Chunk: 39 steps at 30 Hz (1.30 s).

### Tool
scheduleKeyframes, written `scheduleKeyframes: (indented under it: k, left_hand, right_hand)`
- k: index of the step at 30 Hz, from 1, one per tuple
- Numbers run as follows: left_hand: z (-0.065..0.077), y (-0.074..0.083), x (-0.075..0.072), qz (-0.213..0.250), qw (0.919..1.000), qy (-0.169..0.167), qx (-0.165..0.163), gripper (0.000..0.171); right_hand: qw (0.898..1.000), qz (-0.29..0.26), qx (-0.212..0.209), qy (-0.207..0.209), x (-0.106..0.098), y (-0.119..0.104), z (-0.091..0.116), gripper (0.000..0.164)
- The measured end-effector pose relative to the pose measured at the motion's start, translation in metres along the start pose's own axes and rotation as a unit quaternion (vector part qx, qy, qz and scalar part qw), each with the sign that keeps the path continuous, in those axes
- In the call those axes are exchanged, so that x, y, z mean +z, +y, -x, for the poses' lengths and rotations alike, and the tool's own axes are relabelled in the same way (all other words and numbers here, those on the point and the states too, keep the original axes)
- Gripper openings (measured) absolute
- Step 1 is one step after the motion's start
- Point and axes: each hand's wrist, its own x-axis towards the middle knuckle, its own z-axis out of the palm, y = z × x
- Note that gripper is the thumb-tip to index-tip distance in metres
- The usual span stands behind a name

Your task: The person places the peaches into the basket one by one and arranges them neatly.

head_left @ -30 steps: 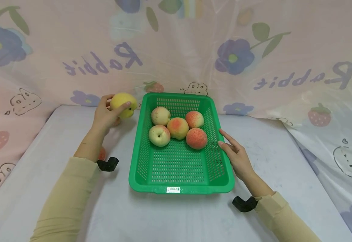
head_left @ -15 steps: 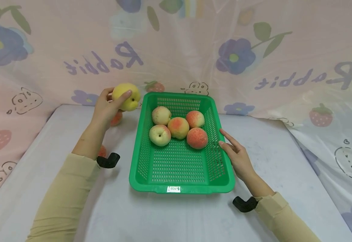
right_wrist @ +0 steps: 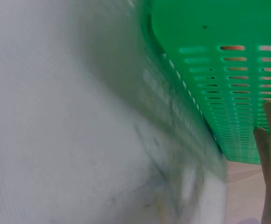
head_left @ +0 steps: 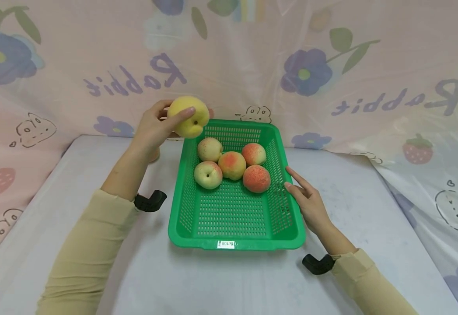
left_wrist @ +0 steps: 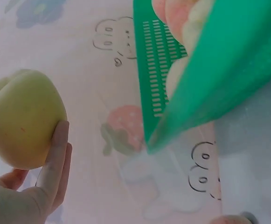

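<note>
L hand [head_left: 155, 124]: raised nr far edge of worktop [head_left: 232, 282], fingers clamped on yellow fruit [head_left: 188, 117], thumb across its face.
Yellow fruit: up off worktop, by far L corner of green basket [head_left: 260, 244]; L-wrist view shows gap btwn the two.
R hand [head_left: 309, 203]: at basket's R edge, thumb & forefinger apart, tips touching rim.
Green basket: mid-worktop, far end nr worktop's far edge; white label [head_left: 225, 244] on near rim.
Five fruits [head_left: 232, 166]: grouped in basket's far half, 2 pale on L, 1 orange in middle, 2 redder on R.
Loose fruit [head_left: 155, 155]: on worktop L of basket, nr far edge, partly hidden behind L wrist.
Backdrop [head_left: 229, 65]: pale cloth w/ flowers, bunnies, mirrored "Rabbit" lettering.
</note>
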Motion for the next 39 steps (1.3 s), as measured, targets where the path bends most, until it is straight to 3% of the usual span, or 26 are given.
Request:
scheduleKeyframes:
  k: [10, 18, 29, 32, 35, 39]
  left_hand:
    - [0.006, 0.017, 0.015, -0.033, 0.9980, -0.038, 0.037, 0.055]
    - [0.010, 0.022, 0.034, -0.080, 0.9888, -0.105, 0.071, 0.049]
    - [0.010, 0.022, 0.059, -0.150, 0.9707, -0.180, 0.052, 0.055]
    - [0.010, 0.018, 0.065, -0.146, 0.9687, -0.197, 0.039, 0.059]
    - [0.010, 0.015, 0.071, -0.139, 0.9662, -0.213, 0.040, 0.059]
    - [0.010, 0.011, 0.079, -0.165, 0.9568, -0.234, 0.052, 0.057]
  right_hand:
    - [1.000, 0.000, -0.005, 0.002, 0.002, -0.005, 0.002, 0.054]
    - [1.000, -0.005, -0.011, 0.002, 0.001, -0.003, 0.003, 0.053]
    - [1.000, -0.006, -0.017, -0.002, 0.002, -0.001, 0.002, 0.054]
    - [1.000, -0.003, -0.015, -0.001, 0.002, -0.001, 0.002, 0.054]
    - [1.000, -0.001, -0.015, 0.000, 0.002, -0.001, 0.002, 0.054]
    - [1.000, -0.001, -0.015, 0.001, 0.002, -0.001, 0.002, 0.054]
